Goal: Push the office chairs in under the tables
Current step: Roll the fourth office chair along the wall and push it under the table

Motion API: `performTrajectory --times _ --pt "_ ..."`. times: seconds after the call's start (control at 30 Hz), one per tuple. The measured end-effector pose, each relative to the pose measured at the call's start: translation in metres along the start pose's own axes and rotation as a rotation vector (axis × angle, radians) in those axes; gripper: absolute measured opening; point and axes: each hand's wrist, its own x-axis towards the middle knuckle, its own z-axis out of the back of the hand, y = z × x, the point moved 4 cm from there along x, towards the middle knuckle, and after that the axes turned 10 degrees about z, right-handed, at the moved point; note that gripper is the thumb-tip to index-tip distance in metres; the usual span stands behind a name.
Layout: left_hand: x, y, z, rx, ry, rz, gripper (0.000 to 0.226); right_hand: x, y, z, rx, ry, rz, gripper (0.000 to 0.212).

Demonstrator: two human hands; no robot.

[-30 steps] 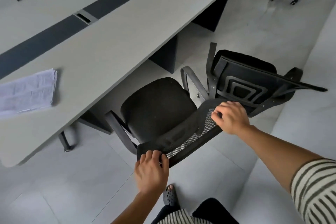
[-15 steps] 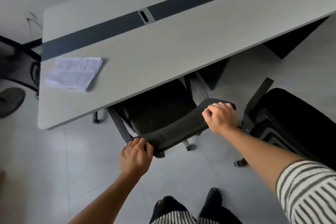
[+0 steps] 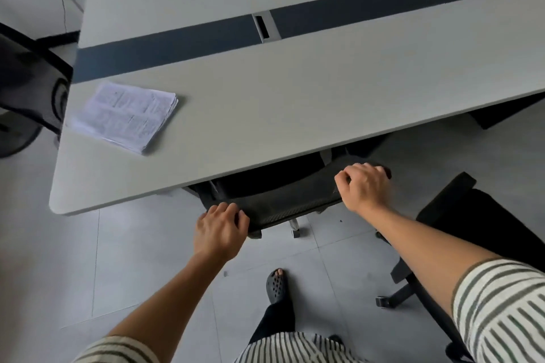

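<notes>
The office chair (image 3: 283, 200) is sitting with its seat tucked beneath the grey table (image 3: 295, 103), only the top of its mesh backrest showing past the table edge. I'm curling my left hand (image 3: 219, 231) over the backrest's left corner and closing my right hand (image 3: 364, 188) around its right corner, fingers wrapped over the rim, so the chair is lying directly ahead of both palms. I'm judging it a light roller on casters: the frame is looking stiff, the mesh probably giving a little, so the hard top rim is the place to hold. Whether the backrest is touching the table edge I can't quite tell. A second chair (image 3: 483, 233) is standing just right of my right forearm, not yet pushed in.
</notes>
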Motion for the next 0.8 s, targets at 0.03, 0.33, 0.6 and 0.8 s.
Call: performTrajectory --times 0.03,0.33,0.6,0.8 --pt "0.015 0.005 0.002 0.002 -0.010 -0.019 0.037 0.006 0.006 -0.003 -0.007 0.003 -0.014 0.040" --pt "0.062 0.004 0.005 0.019 -0.047 -0.075 0.029 0.038 0.005 -0.012 0.019 -0.072 -0.009 0.030" --pt "0.060 -0.009 0.013 0.005 0.004 -0.087 0.032 0.043 -0.003 -0.006 0.034 -0.045 -0.046 0.036" --pt "0.059 0.001 0.019 -0.012 0.082 -0.084 0.027 0.026 0.012 0.009 0.170 0.031 -0.128 0.041"
